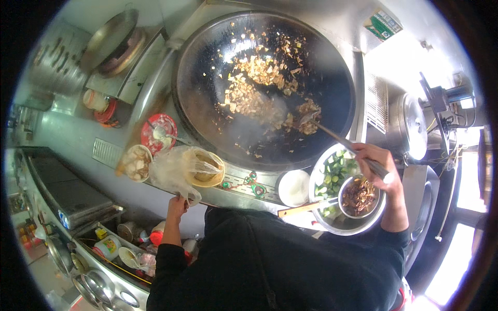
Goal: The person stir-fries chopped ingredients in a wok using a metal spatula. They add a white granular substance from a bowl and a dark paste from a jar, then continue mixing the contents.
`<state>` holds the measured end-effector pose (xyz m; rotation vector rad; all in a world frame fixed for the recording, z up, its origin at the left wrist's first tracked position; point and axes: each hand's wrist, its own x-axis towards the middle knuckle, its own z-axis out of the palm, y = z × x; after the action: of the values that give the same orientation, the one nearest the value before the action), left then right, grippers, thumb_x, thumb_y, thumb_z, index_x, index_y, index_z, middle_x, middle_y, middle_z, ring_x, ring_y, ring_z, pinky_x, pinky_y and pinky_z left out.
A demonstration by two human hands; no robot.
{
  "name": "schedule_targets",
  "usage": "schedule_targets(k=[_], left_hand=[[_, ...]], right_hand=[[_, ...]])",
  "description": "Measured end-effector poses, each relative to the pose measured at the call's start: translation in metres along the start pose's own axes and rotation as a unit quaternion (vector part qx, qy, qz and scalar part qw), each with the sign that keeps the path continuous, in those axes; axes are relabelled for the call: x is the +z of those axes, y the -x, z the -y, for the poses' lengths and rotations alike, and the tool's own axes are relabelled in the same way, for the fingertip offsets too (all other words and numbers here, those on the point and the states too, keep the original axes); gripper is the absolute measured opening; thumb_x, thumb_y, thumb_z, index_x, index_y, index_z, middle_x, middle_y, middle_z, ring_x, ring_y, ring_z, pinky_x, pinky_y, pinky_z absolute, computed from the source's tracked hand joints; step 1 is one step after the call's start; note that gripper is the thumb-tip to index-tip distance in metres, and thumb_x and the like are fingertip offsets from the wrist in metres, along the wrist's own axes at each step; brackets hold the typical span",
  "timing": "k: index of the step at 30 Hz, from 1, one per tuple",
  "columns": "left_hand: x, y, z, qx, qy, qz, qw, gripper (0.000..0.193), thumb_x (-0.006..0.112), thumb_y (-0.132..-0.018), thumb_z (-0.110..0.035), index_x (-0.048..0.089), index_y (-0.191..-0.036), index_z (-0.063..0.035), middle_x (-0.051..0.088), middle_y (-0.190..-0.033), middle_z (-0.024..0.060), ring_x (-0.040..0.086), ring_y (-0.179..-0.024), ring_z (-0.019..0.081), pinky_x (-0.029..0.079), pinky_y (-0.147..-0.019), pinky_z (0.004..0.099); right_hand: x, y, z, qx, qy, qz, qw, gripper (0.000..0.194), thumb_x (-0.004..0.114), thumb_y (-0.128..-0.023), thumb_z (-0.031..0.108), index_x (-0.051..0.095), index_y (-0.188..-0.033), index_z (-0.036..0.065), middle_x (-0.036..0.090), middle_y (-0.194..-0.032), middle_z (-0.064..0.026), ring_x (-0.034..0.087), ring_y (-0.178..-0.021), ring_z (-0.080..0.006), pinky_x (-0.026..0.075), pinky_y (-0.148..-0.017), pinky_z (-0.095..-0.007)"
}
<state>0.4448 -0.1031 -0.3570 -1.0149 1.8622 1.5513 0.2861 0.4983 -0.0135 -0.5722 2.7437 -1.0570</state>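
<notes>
My right hand (376, 165) grips the handle of a long metal cooking spatula (328, 131), whose head rests in chopped food (249, 95) on the right side of a very large black wok (323, 149). Thin steam rises from the wok. My left hand (177, 207) holds the handle end of a clear plastic bag (167, 167), which lies against a yellowish bowl (218, 180) holding something brown. Under my right forearm stands a large metal basin (317, 186) with chopped green vegetable pieces (332, 173). A wooden-handled strainer or ladle (360, 196) with dark brown bits rests over it.
A white bowl (293, 188) stands by the basin. Left of the wok are a red dish (158, 134) with a metal spoon and a bowl of pale chunks (136, 163). Bottles and tubs fill a lower shelf (109, 248) at left. A large lidded pot (413, 126) stands at right.
</notes>
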Motion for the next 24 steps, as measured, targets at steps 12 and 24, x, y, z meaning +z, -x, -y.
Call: schedule_targets(k=[12, 24], left_hand=[[0.001, 0.008, -0.010, 0.009, -0.030, -0.011, 0.999, 0.053, 0.061, -0.094, -0.056, 0.068, -0.083, -0.0051, 0.061, -0.066, 0.0025, 0.054, -0.056, 0.0116, 0.042, -0.048, 0.0271], [-0.005, 0.003, -0.011, -0.020, -0.032, 0.002, 0.999, 0.047, 0.063, -0.095, -0.050, 0.066, -0.087, -0.0037, 0.061, -0.067, 0.0020, 0.055, -0.057, 0.0107, 0.042, -0.048, 0.0260]], right_hand=[[0.225, -0.232, -0.151, 0.117, -0.332, -0.499, 0.792, 0.035, 0.065, -0.098, 0.037, 0.071, -0.112, 0.006, 0.069, -0.093, -0.0017, 0.062, -0.071, -0.0093, 0.050, -0.061, -0.0247], [0.053, -0.071, -0.101, 0.087, -0.110, -0.116, 0.983, 0.025, 0.067, -0.093, 0.013, 0.071, -0.114, 0.001, 0.075, -0.102, -0.0117, 0.071, -0.089, -0.0150, 0.056, -0.076, -0.0266]])
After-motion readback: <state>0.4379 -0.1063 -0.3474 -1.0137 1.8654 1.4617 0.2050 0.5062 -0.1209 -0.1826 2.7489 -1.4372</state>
